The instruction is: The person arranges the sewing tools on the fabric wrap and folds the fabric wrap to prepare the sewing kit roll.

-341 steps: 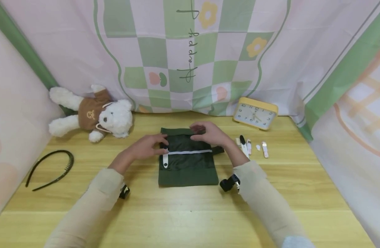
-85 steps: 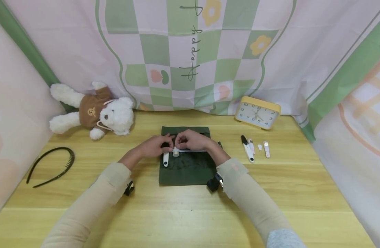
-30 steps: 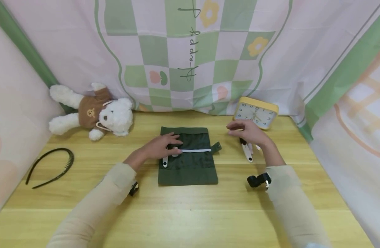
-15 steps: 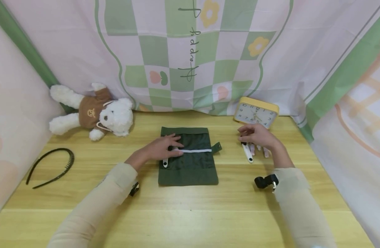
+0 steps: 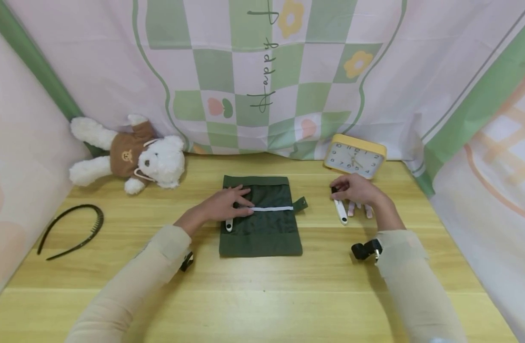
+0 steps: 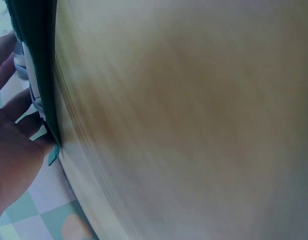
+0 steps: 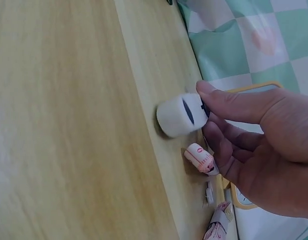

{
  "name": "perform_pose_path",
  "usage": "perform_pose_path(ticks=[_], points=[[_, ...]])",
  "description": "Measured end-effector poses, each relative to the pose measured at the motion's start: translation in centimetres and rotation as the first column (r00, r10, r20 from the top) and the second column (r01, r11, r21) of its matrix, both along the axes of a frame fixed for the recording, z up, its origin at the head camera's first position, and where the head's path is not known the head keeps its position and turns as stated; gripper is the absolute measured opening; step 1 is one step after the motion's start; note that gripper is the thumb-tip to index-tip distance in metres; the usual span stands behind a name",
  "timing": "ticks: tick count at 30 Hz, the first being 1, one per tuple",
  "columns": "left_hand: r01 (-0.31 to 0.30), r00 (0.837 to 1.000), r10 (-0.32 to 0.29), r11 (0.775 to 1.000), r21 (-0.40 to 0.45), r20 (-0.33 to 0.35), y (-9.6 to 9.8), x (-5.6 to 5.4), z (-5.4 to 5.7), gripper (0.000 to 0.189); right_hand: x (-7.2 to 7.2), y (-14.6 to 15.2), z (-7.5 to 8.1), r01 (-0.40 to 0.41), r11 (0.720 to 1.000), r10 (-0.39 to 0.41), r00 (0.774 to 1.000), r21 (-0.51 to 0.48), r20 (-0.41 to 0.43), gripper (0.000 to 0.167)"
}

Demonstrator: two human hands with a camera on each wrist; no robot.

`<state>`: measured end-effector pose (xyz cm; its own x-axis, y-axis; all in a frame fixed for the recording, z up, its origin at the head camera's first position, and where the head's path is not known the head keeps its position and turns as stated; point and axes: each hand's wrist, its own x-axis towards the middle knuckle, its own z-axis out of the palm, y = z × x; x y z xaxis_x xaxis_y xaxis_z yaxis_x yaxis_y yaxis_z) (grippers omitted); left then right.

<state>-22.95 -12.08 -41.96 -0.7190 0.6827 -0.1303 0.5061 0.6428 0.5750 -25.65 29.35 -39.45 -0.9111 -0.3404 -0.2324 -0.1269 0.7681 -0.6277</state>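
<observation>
A dark green fabric pouch (image 5: 262, 245) lies unfolded on the table, a white elastic band (image 5: 272, 209) across its middle. My left hand (image 5: 221, 205) rests on its left part with fingers spread. Below that palm shows the end of a slim white tool (image 5: 229, 226); the small pale cylinder beside it is hidden in the head view. To the right, my right hand (image 5: 358, 188) pinches the black upper end of a second slim white tool (image 5: 341, 212) between thumb and fingers. In the right wrist view, this tool's thick white end (image 7: 173, 117) points toward the camera.
Close beside the right hand lie small pink-and-white printed pieces (image 7: 199, 158), partly covered in the head view. A yellow alarm clock (image 5: 355, 157) stands behind that hand. At the left are a white plush dog (image 5: 131, 152) and a black headband (image 5: 100, 219).
A small pale cylinder went from the right-hand group to the pouch's band. My right hand then returned right and took hold of the white tool's black end. My left hand stayed on the pouch.
</observation>
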Motion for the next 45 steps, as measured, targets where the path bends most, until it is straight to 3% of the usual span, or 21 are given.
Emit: perform_pose_path(ticks=[8,17,26,36,45], points=[[-0.009,1.0,0.01,1.0,-0.011,0.021,0.2,0.1,0.3,0.037,-0.3,-0.3,0.0,0.02,1.0,-0.02,1.0,0.008,0.007,0.044],[-0.033,0.999,0.033,0.999,-0.004,0.014,0.5,0.2,0.5,0.035,-0.3,-0.3,-0.2,0.079,0.99,-0.079,0.997,-0.116,0.002,0.038],[-0.081,0.996,0.081,0.997,-0.01,0.021,0.8,0.2,0.4,0.033,-0.1,-0.9,-0.3,0.146,0.97,-0.141,0.989,-0.195,0.04,0.042],[-0.069,0.997,0.069,0.998,0.003,0.045,0.7,0.2,0.5,0.035,-0.4,-2.4,0.2,0.172,0.947,-0.158,0.985,-0.272,0.073,0.046],[-0.079,0.996,0.079,0.997,0.009,0.046,0.8,0.2,0.5,0.034,-0.5,-4.2,0.6,0.148,0.928,-0.133,0.989,-0.343,0.067,0.046]])
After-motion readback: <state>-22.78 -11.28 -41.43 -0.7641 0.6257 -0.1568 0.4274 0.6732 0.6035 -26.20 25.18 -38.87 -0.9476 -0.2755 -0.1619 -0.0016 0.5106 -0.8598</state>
